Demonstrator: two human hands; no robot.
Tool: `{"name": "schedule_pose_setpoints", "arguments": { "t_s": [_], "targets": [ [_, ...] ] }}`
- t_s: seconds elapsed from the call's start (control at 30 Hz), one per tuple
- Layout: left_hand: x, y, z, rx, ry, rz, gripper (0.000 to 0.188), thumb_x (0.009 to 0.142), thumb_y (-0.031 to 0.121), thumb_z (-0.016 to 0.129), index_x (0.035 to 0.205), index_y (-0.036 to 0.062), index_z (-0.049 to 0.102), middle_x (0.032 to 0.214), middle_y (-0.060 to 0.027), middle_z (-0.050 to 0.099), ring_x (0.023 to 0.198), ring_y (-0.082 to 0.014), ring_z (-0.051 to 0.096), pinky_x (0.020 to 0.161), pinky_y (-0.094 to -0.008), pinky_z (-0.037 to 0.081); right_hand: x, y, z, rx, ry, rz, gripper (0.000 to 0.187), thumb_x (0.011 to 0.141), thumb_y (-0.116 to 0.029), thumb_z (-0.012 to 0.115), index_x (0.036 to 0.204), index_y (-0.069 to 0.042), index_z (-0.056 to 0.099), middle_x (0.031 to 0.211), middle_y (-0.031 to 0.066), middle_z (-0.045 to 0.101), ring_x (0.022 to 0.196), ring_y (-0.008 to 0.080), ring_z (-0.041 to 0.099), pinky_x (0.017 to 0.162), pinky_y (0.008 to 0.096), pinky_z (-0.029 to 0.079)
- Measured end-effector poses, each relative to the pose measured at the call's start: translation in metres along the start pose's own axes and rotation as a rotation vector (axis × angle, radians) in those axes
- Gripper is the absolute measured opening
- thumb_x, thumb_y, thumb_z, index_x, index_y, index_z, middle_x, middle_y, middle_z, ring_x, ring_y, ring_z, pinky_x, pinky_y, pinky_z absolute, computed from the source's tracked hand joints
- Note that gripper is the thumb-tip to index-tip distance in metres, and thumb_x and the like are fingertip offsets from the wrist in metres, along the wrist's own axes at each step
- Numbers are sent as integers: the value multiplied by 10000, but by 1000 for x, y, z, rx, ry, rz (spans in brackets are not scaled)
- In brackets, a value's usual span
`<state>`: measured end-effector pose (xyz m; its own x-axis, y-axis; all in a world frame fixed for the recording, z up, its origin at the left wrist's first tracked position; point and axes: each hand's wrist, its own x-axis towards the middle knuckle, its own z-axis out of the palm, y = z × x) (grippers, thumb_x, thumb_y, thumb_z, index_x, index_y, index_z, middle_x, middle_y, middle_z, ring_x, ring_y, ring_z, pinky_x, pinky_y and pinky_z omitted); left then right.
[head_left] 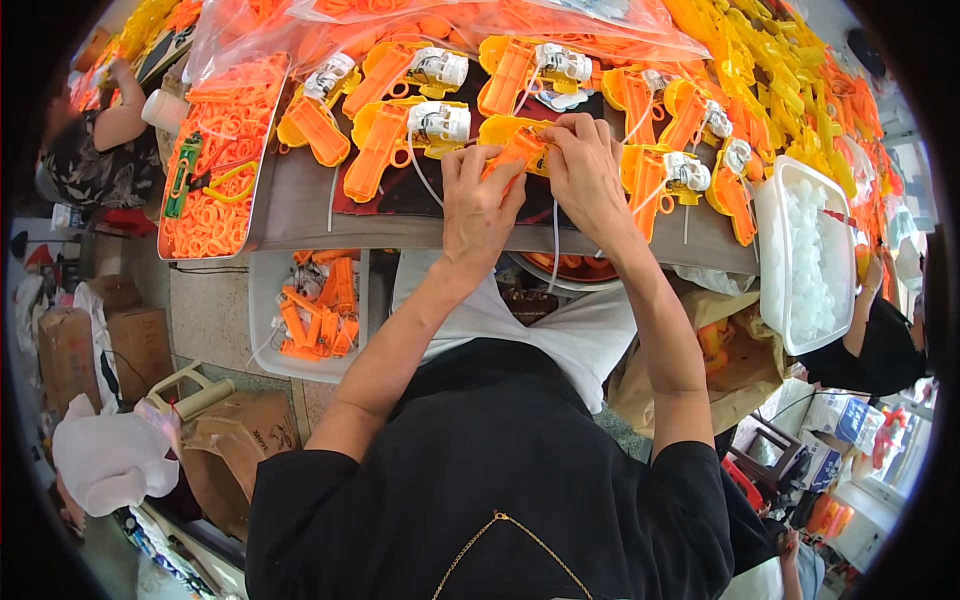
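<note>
At far left the tray (267, 165) reaches the table's (290, 225) front edge, with a narrow strip of bare grey cloth to its right. The bin (259, 300) sits just below that edge. The other guns (372, 150) crowd the middle and back, leaving you a thin free band along the front. Your left hand (478, 205) closes its fingers on the toy gun (520, 148), near the table's middle; your right hand (585, 175) pinches it from the other side, though your fingers hide much of it, so the exact contact is hard to judge. A tube (556, 240) hangs over the edge between your wrists. More guns lie close by your right wrist; the tub (773, 245) bounds the right end.

The tray holds smooth orange plastic rings (205, 240); the guns are orange and yellow, many with round white cylinders (438, 120). Frosted, knobby pieces (812, 260) fill the tub.
</note>
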<state>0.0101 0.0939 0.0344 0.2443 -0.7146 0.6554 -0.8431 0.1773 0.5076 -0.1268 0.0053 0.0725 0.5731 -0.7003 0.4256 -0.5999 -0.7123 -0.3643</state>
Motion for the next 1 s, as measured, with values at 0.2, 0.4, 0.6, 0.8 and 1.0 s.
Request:
{"name": "schedule_pose_setpoints", "arguments": {
  "t_s": [0.2,0.4,0.6,0.8,1.0],
  "targets": [
    [-3,0,-2,-39,-8,-10,274,766,32,768,1033,76,733,1099,-109,607,1029,-327,517,894,-404,470,12,2,-7,79,-5,-13,225,915,-92,567,1088,-89,711,1144,61,584,1099,261,511,971,419,363],
    [-5,-2,-1,-54,-9,-2,281,752,26,773,1025,79,735,1101,-111,603,1019,-324,517,890,-404,472,32,8,-7,60,-291,110,258,914,-105,563,1129,-107,707,1154,79,583,1132,266,508,977,415,347],
    [0,-8,-5,-201,-9,-80,284,755,33,772,1036,59,741,1100,-109,604,993,-309,522,879,-392,478,1,21,-25,141,-112,49,280,928,-101,593,1193,-77,679,1201,112,580,1162,293,504,949,393,450],
    [-3,-4,-9,-164,-72,-90,257,883,62,708,1136,33,743,1189,-104,614,1034,-251,492,898,-347,454,-8,19,-34,193,-167,66,275,971,-161,598,1209,-38,659,1241,119,578,1164,303,510,960,372,476],
    [-5,-2,-8,-143,-63,-57,256,884,55,704,1136,35,745,1213,-98,606,1039,-244,492,886,-338,457,-15,23,-42,181,-126,-17,322,940,-169,636,1241,-54,640,1249,123,579,1179,320,512,1004,415,438]
  ]
}}
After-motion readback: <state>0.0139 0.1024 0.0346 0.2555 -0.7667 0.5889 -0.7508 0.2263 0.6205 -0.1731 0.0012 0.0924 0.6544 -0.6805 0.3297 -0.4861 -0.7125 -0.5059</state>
